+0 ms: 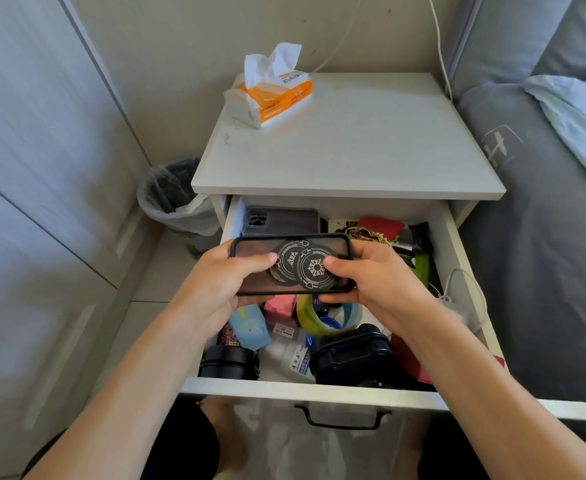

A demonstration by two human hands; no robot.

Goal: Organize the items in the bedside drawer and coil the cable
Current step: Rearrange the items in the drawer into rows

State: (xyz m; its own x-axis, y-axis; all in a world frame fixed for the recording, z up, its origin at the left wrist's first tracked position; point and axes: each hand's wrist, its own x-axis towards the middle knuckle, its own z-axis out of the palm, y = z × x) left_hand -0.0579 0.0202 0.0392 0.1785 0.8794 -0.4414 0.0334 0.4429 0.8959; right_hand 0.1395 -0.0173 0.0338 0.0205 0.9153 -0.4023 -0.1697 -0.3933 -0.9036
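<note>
The white bedside drawer [319, 389] stands pulled out and full of small items. Above it I hold a dark translucent phone case [260, 249] flat, with two round black discs [305, 268] bearing white snowflake marks lying in it. My left hand [215, 285] grips the case's left end, thumb on a disc. My right hand [378, 278] grips the right end, thumb on the other disc. A white cable [468, 292] with its plug lies at the drawer's right side. Another phone case [281, 220] lies at the drawer's back left.
In the drawer lie two black hard cases [353, 355], tape rolls [326, 320], a white bottle [295, 362], a blue packet [250, 327] and red items [378, 226]. A tissue pack [277, 95] sits on the nightstand top [353, 143]. A bin [173, 195] stands left, the bed [544, 237] right.
</note>
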